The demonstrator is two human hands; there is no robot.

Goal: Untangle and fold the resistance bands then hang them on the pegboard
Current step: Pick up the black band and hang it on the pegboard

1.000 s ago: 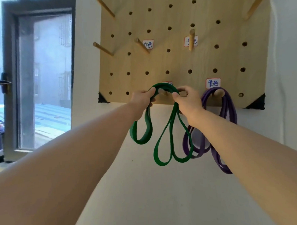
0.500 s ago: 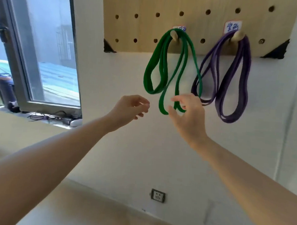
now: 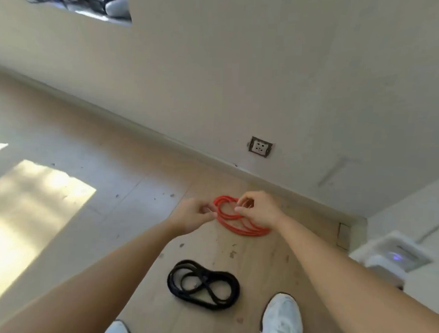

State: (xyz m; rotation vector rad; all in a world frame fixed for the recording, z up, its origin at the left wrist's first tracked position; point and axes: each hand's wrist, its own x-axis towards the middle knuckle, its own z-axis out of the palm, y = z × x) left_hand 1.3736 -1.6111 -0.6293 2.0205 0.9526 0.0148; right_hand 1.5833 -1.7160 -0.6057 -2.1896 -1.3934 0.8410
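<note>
A tangled red resistance band point(image 3: 232, 223) lies on the wooden floor close to the wall. My left hand point(image 3: 193, 215) has its fingers curled onto the band's left edge. My right hand point(image 3: 260, 212) pinches the band's upper loop between thumb and forefinger and covers part of it. A black resistance band point(image 3: 203, 285), coiled in a figure-eight, lies on the floor nearer to me, untouched. The pegboard and the hung bands are out of view.
My white shoes point(image 3: 282, 320) stand just behind the black band. A wall socket point(image 3: 260, 146) sits low on the wall above the skirting. A white device point(image 3: 395, 254) stands in the right corner. A sunlit patch point(image 3: 36, 191) falls on the floor at left.
The view has swung down from the pegboard to the floor. Both hands left the hung green band and dropped onto the red band on the floor.
</note>
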